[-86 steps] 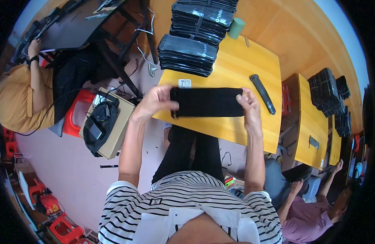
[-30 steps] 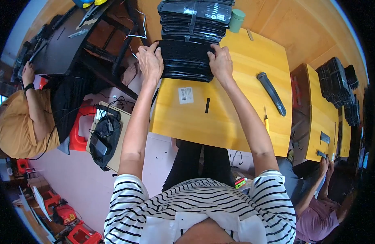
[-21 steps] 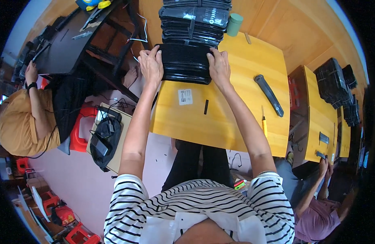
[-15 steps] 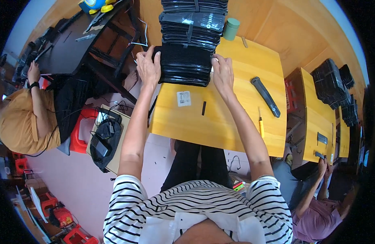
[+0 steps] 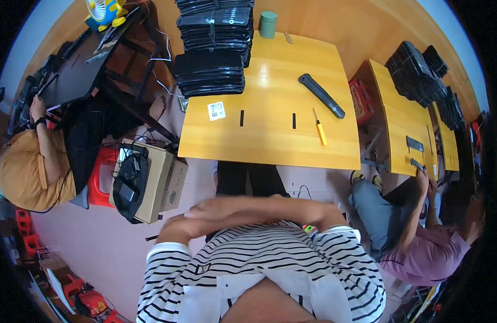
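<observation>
My forearms are crossed over my lap, in front of the yellow table. At the left, my right hand [image 5: 207, 210] lies over my left forearm, its fingers smeared by motion. My left hand is hidden behind the right forearm. Neither hand touches anything on the table. A stack of flat black pieces [image 5: 210, 75] sits at the table's left edge, with taller strapped black bundles [image 5: 216, 35] behind it. In front of the stack lies a white label [image 5: 216, 111]. Two short black strips [image 5: 242, 118] lie on the table. A yellow-handled screwdriver [image 5: 320, 132] lies beside a long black casing [image 5: 321, 96].
A green canister [image 5: 268, 25] stands at the back of the table [image 5: 270, 148]. A cardboard box [image 5: 161, 183] with a black bag [image 5: 131, 183] is on the floor at left. Co-workers sit on both sides. More black bundles [image 5: 418, 72] stand on the right table.
Both hands have let go of the black stack and come back to my lap, arms crossing. A second black strip now shows on the table, where my right arm was.
</observation>
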`<state>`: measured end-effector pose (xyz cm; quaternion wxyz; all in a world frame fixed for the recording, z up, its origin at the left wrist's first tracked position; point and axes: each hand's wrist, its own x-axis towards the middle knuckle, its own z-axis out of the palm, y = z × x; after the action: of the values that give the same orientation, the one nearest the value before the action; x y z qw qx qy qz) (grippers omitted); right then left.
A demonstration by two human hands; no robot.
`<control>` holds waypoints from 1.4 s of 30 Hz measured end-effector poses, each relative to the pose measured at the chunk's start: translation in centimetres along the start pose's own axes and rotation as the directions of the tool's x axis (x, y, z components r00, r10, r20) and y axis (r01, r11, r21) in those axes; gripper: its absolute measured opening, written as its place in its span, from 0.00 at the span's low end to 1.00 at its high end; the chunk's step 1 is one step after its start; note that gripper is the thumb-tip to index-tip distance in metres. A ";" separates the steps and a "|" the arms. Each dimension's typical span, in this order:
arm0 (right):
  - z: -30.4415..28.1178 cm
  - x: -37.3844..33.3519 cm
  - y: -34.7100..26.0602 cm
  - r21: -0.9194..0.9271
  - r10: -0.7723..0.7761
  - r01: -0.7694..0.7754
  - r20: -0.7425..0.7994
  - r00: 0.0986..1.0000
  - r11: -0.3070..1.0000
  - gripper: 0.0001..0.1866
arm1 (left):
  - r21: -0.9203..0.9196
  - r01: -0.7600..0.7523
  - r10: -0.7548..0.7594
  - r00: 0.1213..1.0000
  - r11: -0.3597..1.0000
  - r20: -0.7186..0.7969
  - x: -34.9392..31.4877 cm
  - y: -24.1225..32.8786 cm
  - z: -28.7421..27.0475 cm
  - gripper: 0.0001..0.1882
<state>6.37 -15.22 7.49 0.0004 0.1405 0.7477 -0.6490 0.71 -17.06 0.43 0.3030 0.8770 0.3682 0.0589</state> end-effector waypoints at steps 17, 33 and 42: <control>5.1 -4.9 3.4 -0.209 -0.203 0.207 0.044 0.978 0.956 0.24 | -0.054 0.017 0.012 0.868 0.998 0.496 9.6 10.6 7.5 0.20; -24.2 -24.8 15.2 -0.199 -0.326 -0.939 -0.940 0.103 0.280 0.22 | -0.831 0.379 -0.444 0.877 0.406 0.183 -0.3 1.1 3.8 0.13; -18.0 -24.5 7.1 0.401 0.287 0.332 -0.895 0.343 0.854 0.17 | -0.962 0.129 -0.421 0.907 0.240 0.016 1.5 2.7 -0.6 0.13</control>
<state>34.66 -2.07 7.88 -0.4756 0.4696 0.4055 -0.6236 3.25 -17.23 2.33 0.7183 0.4306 0.4441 0.3183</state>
